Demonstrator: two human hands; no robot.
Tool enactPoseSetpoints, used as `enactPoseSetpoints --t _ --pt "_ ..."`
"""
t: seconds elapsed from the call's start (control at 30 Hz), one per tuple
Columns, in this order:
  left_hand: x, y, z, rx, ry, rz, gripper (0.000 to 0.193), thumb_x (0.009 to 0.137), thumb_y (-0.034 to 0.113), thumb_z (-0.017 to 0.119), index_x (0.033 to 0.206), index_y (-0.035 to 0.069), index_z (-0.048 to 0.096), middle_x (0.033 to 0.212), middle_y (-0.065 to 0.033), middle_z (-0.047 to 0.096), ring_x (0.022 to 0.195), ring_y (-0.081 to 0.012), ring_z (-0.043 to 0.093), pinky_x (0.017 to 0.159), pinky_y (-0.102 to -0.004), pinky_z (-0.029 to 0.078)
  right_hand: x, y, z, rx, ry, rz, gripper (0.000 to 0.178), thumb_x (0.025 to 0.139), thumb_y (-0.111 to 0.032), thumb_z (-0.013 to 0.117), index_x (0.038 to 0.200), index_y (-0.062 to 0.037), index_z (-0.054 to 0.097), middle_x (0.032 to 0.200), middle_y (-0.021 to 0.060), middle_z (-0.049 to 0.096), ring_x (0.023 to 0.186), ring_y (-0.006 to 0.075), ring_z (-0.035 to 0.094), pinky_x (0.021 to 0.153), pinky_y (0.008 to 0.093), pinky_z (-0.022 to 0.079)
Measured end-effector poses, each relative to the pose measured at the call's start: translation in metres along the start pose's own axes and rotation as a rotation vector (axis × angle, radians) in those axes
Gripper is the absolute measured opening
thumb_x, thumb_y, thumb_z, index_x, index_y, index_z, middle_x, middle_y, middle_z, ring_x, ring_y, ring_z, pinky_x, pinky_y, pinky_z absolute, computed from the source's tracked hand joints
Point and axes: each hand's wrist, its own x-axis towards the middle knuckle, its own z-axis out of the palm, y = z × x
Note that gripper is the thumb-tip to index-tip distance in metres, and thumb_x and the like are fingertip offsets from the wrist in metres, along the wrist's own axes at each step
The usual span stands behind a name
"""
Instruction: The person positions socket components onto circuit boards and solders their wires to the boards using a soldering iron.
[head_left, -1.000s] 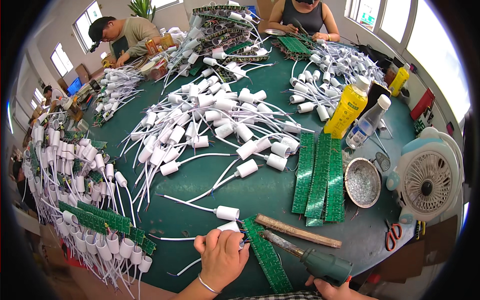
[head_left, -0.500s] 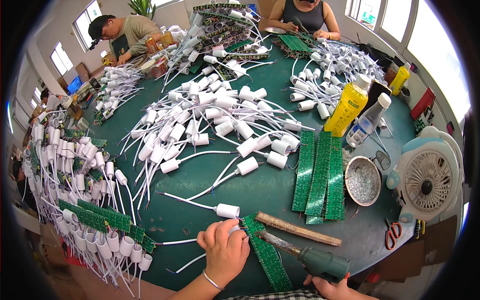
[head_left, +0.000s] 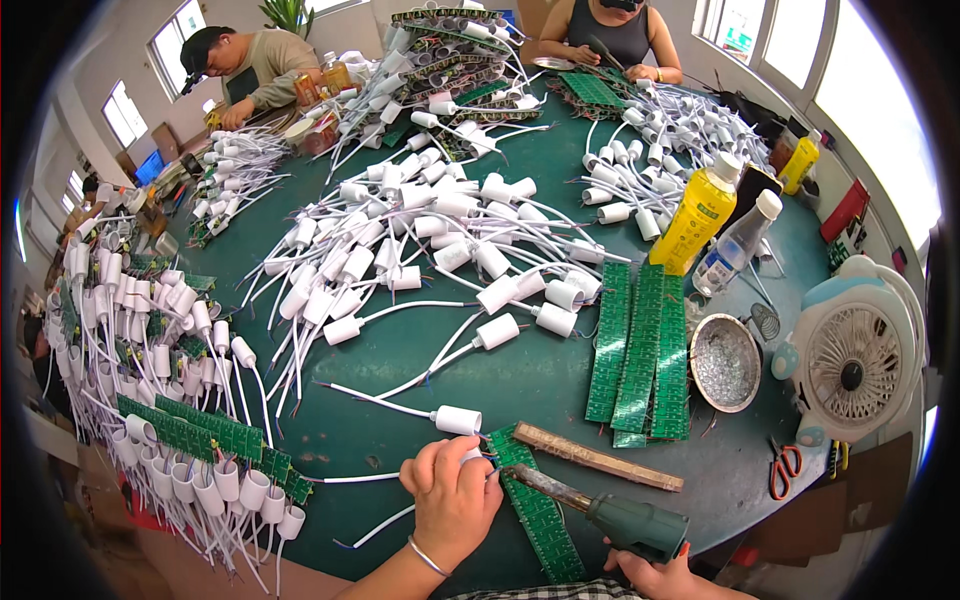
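My left hand (head_left: pixel 452 497) is closed on a white cylindrical lamp socket (head_left: pixel 470 456) at the top left edge of a long green circuit board (head_left: pixel 543 522); the fingers hide most of the socket. In my right hand (head_left: pixel 652 574), near the table's front edge, is a soldering iron (head_left: pixel 636 525) with a thick green handle. Its dark metal tip points left and lies over the board's upper end, close to my left fingertips. Whether the tip touches the board, I cannot tell. Another white socket with its cable (head_left: pixel 457 419) lies just beyond my left hand.
A wooden strip (head_left: pixel 600 457) lies beside the board. To the right are stacked green boards (head_left: pixel 638 350), a metal bowl (head_left: pixel 725 362), bottles (head_left: pixel 700 215), scissors (head_left: pixel 785 468) and a fan (head_left: pixel 850 350). Socket heaps (head_left: pixel 400 230) spread across the table (head_left: pixel 350 430). Two people work at the far side.
The soldering iron and my right hand have shifted slightly left and down. My left hand stays nearly in place, still closed on the socket.
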Motion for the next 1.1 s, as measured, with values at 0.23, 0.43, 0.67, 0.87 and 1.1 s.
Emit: enactPoseSetpoints --t 0.23,0.43,0.67,0.87,1.1 --pt "-0.001 -0.002 0.002 -0.007 0.013 0.018 0.026 0.065 0.009 0.071 0.085 0.012 0.054 0.114 -0.0035 0.052 0.106 -0.0265 0.042 0.083 -0.0431 0.027 0.001 -0.001 -0.001 -0.068 -0.012 -0.075 0.008 0.083 -0.004 0.062 0.088 0.0018 0.062 0.073 0.0061 0.064 0.065 0.0138 0.059 0.06 0.0294 0.048" --pt "-0.003 -0.002 0.002 -0.014 0.006 0.018 0.025 0.066 0.011 0.07 0.085 0.012 0.054 0.114 -0.0037 0.052 0.106 -0.0263 0.043 0.083 -0.0437 0.027 -0.004 0.003 -0.007 -0.043 0.02 -0.05 0.011 0.085 -0.006 0.06 0.09 0.002 0.062 0.075 0.0067 0.064 0.066 0.0142 0.059 0.061 0.0295 0.048" --pt "-0.002 -0.002 0.001 -0.014 -0.006 0.015 0.023 0.068 0.01 0.069 0.084 0.012 0.053 0.112 -0.0063 0.052 0.104 -0.0296 0.044 0.085 -0.0448 0.029 -0.003 0.003 -0.004 0.008 0.032 -0.039 0.013 0.085 -0.008 0.06 0.094 0.0019 0.062 0.076 0.0063 0.064 0.066 0.0152 0.059 0.061 0.0296 0.048" --pt "-0.002 -0.002 -0.001 -0.012 0.009 0.049 0.024 0.067 0.009 0.07 0.084 0.012 0.054 0.112 -0.0057 0.052 0.104 -0.0296 0.044 0.086 -0.0442 0.03 -0.006 0.001 -0.007 0.013 0.028 -0.012 0.013 0.085 -0.008 0.061 0.093 0.0026 0.062 0.076 0.0069 0.064 0.066 0.0141 0.06 0.06 0.03 0.048" --pt "-0.008 -0.008 -0.007 -0.164 -0.016 0.081 0.022 0.066 0.008 0.073 0.084 0.012 0.062 0.114 -0.0065 0.052 0.106 -0.0338 0.043 0.092 -0.0451 0.031 -0.009 0.003 -0.01 0.068 0.057 -0.043 0.013 0.084 -0.005 0.062 0.094 0.003 0.062 0.076 0.007 0.065 0.066 0.0148 0.06 0.06 0.0299 0.048"
